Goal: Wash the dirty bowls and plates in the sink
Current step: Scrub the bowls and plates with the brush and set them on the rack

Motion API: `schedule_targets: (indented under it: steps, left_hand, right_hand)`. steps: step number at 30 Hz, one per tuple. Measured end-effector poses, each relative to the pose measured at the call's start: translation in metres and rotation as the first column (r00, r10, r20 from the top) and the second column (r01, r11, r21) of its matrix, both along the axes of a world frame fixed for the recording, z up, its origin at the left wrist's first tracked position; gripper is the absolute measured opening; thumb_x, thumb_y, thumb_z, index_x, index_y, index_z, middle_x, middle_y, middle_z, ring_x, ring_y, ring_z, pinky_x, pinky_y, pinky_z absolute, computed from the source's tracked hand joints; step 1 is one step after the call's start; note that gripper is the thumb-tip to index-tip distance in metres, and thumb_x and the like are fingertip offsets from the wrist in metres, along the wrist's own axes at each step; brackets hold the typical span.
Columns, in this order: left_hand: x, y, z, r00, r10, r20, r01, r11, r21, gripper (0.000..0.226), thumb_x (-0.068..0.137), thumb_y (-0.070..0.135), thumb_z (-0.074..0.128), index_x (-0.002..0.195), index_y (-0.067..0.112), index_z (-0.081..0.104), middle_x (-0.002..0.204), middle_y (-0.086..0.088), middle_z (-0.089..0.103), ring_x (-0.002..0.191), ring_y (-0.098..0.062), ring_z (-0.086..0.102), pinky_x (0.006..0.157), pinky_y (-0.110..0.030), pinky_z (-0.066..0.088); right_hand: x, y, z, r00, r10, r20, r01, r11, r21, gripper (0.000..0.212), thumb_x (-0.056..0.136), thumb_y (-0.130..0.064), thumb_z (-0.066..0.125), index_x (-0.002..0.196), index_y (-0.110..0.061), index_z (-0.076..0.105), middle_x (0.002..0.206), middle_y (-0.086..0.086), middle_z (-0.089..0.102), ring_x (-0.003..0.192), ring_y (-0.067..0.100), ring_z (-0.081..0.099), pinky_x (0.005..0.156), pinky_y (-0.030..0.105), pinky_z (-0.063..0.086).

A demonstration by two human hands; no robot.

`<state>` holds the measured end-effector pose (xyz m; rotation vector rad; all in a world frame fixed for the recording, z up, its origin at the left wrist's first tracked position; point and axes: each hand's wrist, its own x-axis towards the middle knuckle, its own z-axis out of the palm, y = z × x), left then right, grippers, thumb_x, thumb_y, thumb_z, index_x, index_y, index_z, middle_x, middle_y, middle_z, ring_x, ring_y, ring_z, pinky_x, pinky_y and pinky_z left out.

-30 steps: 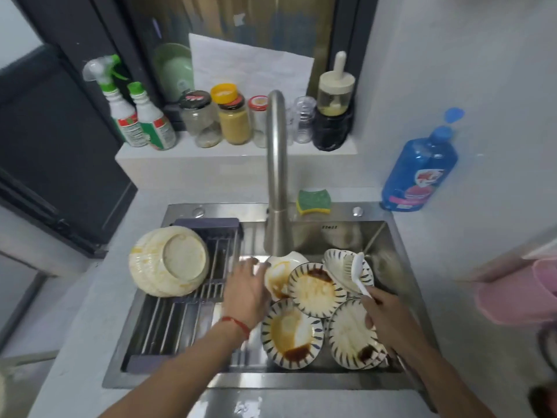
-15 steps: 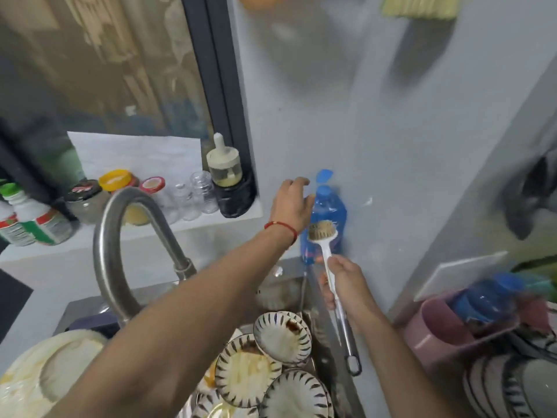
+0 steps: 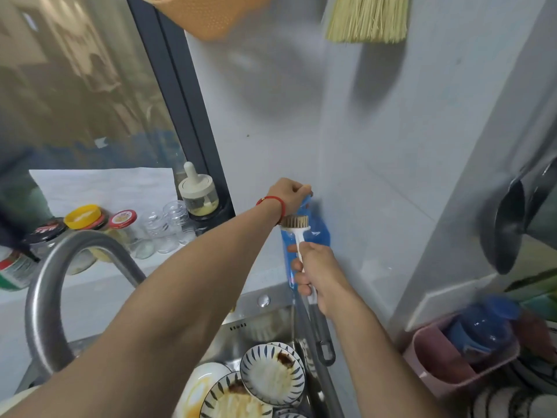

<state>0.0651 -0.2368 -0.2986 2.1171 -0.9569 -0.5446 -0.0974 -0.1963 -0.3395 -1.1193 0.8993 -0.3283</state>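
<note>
My left hand [image 3: 289, 196] reaches across and presses down on the pump top of the blue dish soap bottle [image 3: 319, 233] standing by the wall. My right hand [image 3: 316, 273] grips the white handle of a dish brush [image 3: 297, 223], bristles up, right under the pump and in front of the bottle. Dirty striped bowls and plates [image 3: 272, 375] with brown sauce lie stacked in the steel sink [image 3: 259, 324] at the bottom. The bottle's nozzle is hidden by my left hand.
The curved steel faucet [image 3: 57, 276] rises at the left. Jars and bottles [image 3: 126, 227] line the window ledge. A pink tub [image 3: 452, 357] with a blue item stands right of the sink, striped dishes beside it. A dark pan [image 3: 509, 227] hangs on the right wall.
My left hand has come down onto the soap bottle's pump top. The brush in my right hand stays held up in front of the bottle. One second ago both hands were over the sink.
</note>
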Motion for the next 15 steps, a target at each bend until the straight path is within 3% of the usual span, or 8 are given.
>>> schedule_targets:
  steps: [2,5,7,9,12,15]
  left_hand:
    - [0.004,0.001,-0.004,0.999,-0.034,-0.031,0.034,0.999,-0.001,0.036,0.104,0.037,0.052,0.109,0.014,0.079,0.107,-0.003,0.077,0.089,-0.023,0.066,0.077,-0.03,0.056]
    - [0.007,0.006,-0.01,0.951,-0.024,-0.308,0.011,0.999,-0.043,0.034,0.104,0.044,0.055,0.111,0.02,0.078,0.113,-0.004,0.075,0.085,-0.022,0.068,0.077,-0.032,0.059]
    - [0.008,0.01,-0.012,0.833,0.021,-0.553,-0.042,0.999,-0.025,0.029,0.102,0.047,0.059,0.107,0.025,0.078,0.113,-0.002,0.074,0.083,-0.021,0.069,0.083,-0.037,0.058]
    - [0.008,0.011,-0.011,0.713,0.056,-0.698,-0.054,0.998,0.025,0.026,0.101,0.048,0.061,0.103,0.027,0.076,0.105,0.002,0.072,0.08,-0.018,0.066,0.084,-0.036,0.053]
    - [0.012,0.013,-0.009,0.674,0.078,-0.735,-0.023,0.996,0.086,0.024,0.1,0.048,0.061,0.099,0.028,0.074,0.099,0.002,0.069,0.082,-0.021,0.059,0.095,-0.042,0.042]
    - [0.012,0.012,-0.011,0.644,0.084,-0.76,-0.03,0.996,0.085,0.031,0.099,0.048,0.061,0.101,0.018,0.069,0.093,-0.004,0.067,0.077,-0.024,0.059,0.09,-0.042,0.045]
  right_hand:
    - [0.002,-0.002,0.003,1.0,-0.001,0.024,0.0,0.999,0.039,0.029,0.107,-0.019,0.036,0.109,-0.012,0.064,0.064,0.0,0.044,0.038,0.008,0.028,0.036,0.02,0.024]
    - [0.002,-0.002,0.002,0.999,0.013,0.05,-0.015,0.998,0.054,0.029,0.107,-0.02,0.037,0.111,-0.011,0.064,0.062,-0.001,0.044,0.039,0.008,0.028,0.035,0.021,0.024]
    - [0.002,0.001,0.0,0.998,0.011,0.065,-0.015,0.998,0.06,0.029,0.108,-0.021,0.037,0.11,-0.012,0.064,0.061,-0.002,0.045,0.039,0.008,0.029,0.035,0.021,0.025]
    - [0.002,0.002,-0.002,0.996,0.0,0.086,-0.007,0.997,0.074,0.029,0.109,-0.022,0.038,0.111,-0.011,0.065,0.061,-0.002,0.045,0.039,0.008,0.03,0.035,0.021,0.026]
    - [0.001,0.003,-0.002,0.993,-0.005,0.119,-0.007,0.995,0.1,0.03,0.109,-0.023,0.037,0.113,-0.01,0.065,0.06,-0.002,0.045,0.04,0.007,0.03,0.035,0.021,0.026]
    - [0.002,0.003,-0.004,0.992,-0.01,0.125,-0.003,0.995,0.1,0.03,0.109,-0.023,0.038,0.113,-0.011,0.065,0.06,-0.002,0.045,0.041,0.008,0.029,0.035,0.02,0.026]
